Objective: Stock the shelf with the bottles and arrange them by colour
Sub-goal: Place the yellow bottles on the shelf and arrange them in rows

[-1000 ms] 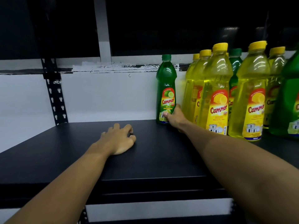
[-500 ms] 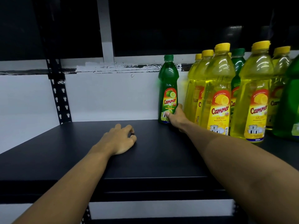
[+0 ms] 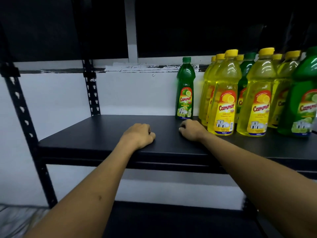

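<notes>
A small green lime bottle stands upright alone at the back of the black shelf. To its right stand several yellow lemon bottles, with a green bottle behind them and a big green bottle at the far right. My right hand rests curled on the shelf just in front of the small green bottle, apart from it and holding nothing. My left hand lies curled on the shelf to the left, also holding nothing.
Black perforated uprights frame the shelf at the left, with a white wall behind. A lower black shelf shows beneath my arms. The shelf's left half holds no bottles.
My right hand has let go of the small green bottle and drawn back toward me onto the shelf. The bottle stays upright at the back. My left hand has curled slightly.
</notes>
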`<state>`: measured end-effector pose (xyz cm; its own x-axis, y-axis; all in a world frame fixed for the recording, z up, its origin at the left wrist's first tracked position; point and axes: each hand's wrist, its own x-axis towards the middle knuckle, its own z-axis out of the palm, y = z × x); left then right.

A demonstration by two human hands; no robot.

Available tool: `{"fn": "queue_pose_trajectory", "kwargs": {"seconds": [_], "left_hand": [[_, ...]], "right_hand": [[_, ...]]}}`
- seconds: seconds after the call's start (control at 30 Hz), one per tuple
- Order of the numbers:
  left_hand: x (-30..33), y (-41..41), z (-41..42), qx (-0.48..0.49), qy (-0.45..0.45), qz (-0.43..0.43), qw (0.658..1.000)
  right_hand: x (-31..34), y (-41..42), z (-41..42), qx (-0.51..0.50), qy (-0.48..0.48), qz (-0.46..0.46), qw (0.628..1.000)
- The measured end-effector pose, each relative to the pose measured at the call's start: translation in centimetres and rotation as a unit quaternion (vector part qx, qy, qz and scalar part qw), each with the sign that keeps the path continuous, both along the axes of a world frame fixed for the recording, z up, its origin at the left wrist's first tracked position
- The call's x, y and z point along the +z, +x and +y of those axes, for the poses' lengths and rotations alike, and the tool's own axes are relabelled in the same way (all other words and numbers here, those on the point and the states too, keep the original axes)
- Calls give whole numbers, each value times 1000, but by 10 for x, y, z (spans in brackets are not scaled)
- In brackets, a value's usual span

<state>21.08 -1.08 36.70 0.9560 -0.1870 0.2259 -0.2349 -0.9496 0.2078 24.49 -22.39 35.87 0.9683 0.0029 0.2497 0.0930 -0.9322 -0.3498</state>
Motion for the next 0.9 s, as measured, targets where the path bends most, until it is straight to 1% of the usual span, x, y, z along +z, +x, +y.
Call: {"fn": "queue_pose_trajectory", "kwargs": {"seconds": [0.07, 0.1, 0.13, 0.17, 0.2, 0.23, 0.27, 0.3, 0.33, 0.4, 0.43, 0.5, 0.57, 0.63, 0.7, 0.77, 0.9], "left_hand": [[-4, -24, -2, 3, -13, -16, 1000], [-10, -38, -4, 1, -17, -41, 999], [-21, -51, -6, 0, -8, -91, 996], [-34, -64, -8, -4, 5, -158, 987], [-48, -77, -9, -9, 11, -220, 975], [-61, -89, -10, -10, 11, -261, 965], [-74, -98, -11, -11, 7, -283, 959], [-89, -106, -11, -20, 2, -289, 957], [-104, -115, -11, -31, -3, -276, 961], [-135, -131, -13, -58, -40, -230, 971], [-152, -139, -14, -60, -57, -196, 977], [-190, -151, -14, -49, -84, -90, 991], [-228, -160, -13, -19, -106, 43, 993], [-269, -165, -10, 11, -122, 157, 980], [-312, -168, -4, 44, -130, 251, 958], [-353, -174, 1, 70, -138, 317, 936], [-427, -196, 5, 123, -150, 413, 890]], "right_hand": [[3, -37, 4, 20, -23, 14, 999], [3, -57, 6, 30, -31, 13, 999], [1, -79, 7, 39, -38, 0, 999], [-6, -100, 8, 39, -50, -33, 997], [-16, -121, 9, 30, -67, -84, 994], [-30, -141, 10, 18, -80, -148, 986], [-46, -158, 11, 11, -85, -205, 975], [-63, -174, 13, 12, -81, -237, 968], [-83, -186, 15, 17, -64, -243, 968], [-126, -205, 15, 29, 12, -210, 977], [-147, -213, 16, 25, 60, -169, 983], [-193, -228, 17, 3, 136, -66, 988], [-238, -242, 14, -25, 166, 32, 985], [-280, -253, 8, -57, 192, 124, 972], [-318, -261, 6, -93, 209, 220, 948], [-349, -262, 10, -115, 217, 291, 925], [-407, -257, 26, -162, 249, 364, 882]]}}
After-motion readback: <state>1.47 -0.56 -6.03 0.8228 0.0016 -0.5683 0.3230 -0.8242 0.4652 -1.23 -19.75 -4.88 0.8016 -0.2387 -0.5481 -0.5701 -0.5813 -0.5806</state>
